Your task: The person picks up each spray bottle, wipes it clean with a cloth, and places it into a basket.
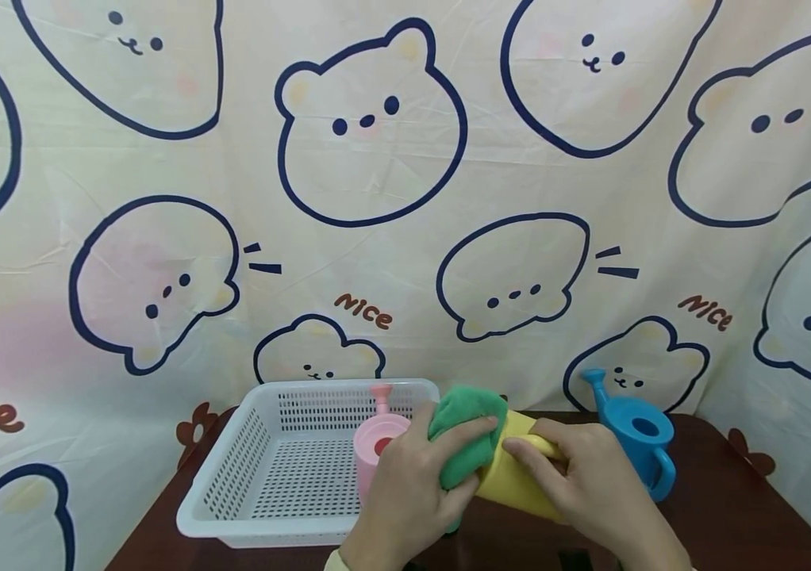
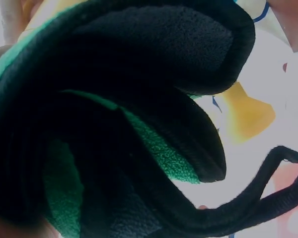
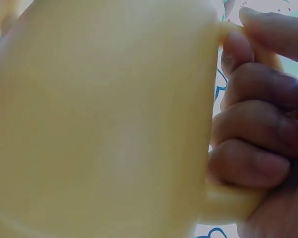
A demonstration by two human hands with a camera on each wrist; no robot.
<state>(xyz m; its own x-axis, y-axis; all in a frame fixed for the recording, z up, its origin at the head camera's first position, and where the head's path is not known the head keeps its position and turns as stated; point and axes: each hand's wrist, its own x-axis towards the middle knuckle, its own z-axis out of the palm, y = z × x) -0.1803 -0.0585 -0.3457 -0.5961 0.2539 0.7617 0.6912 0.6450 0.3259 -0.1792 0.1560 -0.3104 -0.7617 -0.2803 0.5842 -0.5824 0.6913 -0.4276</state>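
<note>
Just right of the white basket (image 1: 277, 527), our right hand (image 1: 594, 480) grips the tilted yellow watering can (image 1: 513, 480) by its handle (image 1: 547, 449), our left hand (image 1: 405, 488) holding the green cloth (image 1: 468, 407) against its basket-facing side.

Soft, even light filled the head view. The left wrist view showed the cloth (image 2: 164, 39) nearly black against blown-out white; the right wrist's yellow can (image 3: 109, 124) looked hazy.

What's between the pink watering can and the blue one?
In the head view, left to right: the left hand, the green cloth, the yellow can and the right hand.
</note>
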